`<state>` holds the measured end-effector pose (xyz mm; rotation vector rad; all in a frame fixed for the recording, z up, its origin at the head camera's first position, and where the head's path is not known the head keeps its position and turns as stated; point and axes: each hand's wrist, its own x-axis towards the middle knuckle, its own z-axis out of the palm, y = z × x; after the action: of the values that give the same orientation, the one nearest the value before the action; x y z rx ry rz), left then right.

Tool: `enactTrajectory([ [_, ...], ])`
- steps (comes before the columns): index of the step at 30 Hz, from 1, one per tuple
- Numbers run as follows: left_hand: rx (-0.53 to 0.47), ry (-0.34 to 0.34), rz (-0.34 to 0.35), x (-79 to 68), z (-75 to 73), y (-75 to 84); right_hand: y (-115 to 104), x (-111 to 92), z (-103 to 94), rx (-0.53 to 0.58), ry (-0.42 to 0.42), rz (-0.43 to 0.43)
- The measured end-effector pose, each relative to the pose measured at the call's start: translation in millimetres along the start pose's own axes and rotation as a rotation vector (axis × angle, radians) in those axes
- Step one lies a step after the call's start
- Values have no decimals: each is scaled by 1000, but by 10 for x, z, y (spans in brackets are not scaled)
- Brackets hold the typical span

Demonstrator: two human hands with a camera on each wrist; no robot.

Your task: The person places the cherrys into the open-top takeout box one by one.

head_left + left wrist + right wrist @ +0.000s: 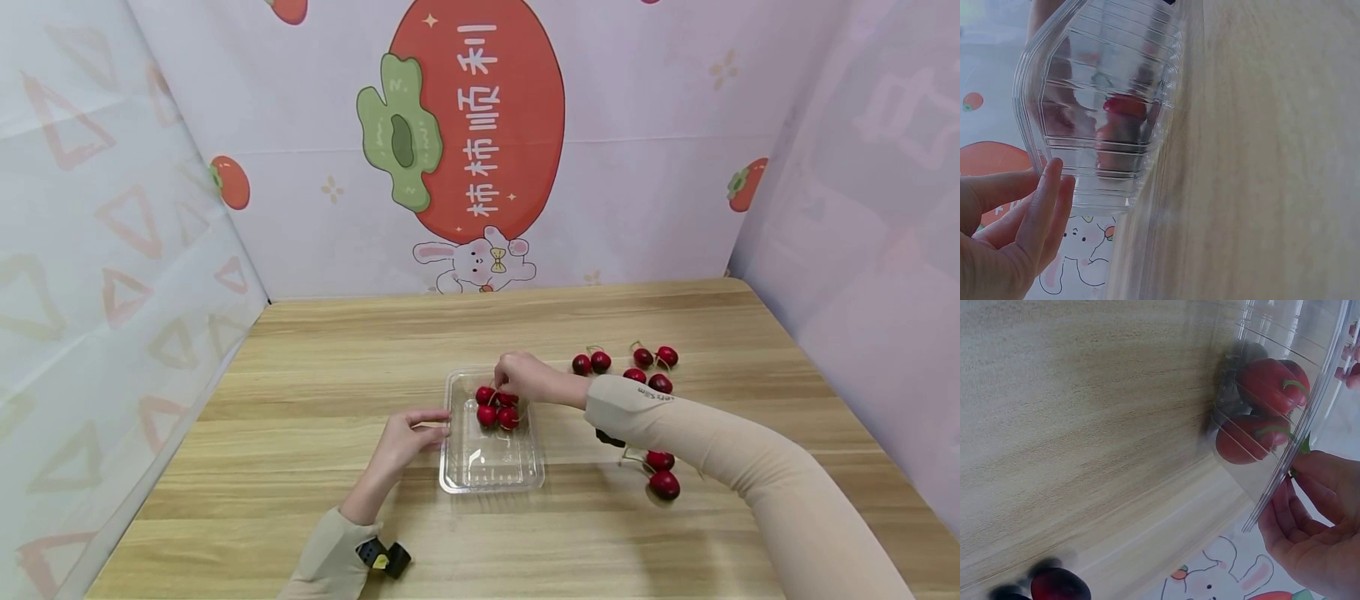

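A clear plastic box (491,475) lies on the table with several red cherries (487,416) grouped at its far end. My left hand (408,437) is at the box's left side, fingers fairly straight, with fingertips touching the rim; the left wrist view shows these fingers (1038,215) against the outer wall. Over the far right corner of the box, my right hand (525,377) reaches down to the cherries. In the right wrist view, its thumb and fingers (1319,481) pinch a cherry stem (1292,472) right at the rim. The hand partly covers the cherries in the head view.
Right of the box lie more stemmed cherries: a pair (600,362) at the back, a group (661,383) farther right, and some dark red ones (664,485) nearer me, below the right sleeve (697,433). A printed cloth (637,208) stands behind the wooden table (322,367).
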<state>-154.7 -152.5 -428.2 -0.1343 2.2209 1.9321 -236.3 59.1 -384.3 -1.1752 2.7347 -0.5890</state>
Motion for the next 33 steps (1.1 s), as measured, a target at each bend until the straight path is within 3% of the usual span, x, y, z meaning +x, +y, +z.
enactTrajectory([
  [14, -19, 3, -4, -44, 11, 42, 11, -16, -57, 23, -22, 26],
  [33, -8, 3, -5, -21, 13, 26, 200, -139, -209, 129, 23, -35],
])
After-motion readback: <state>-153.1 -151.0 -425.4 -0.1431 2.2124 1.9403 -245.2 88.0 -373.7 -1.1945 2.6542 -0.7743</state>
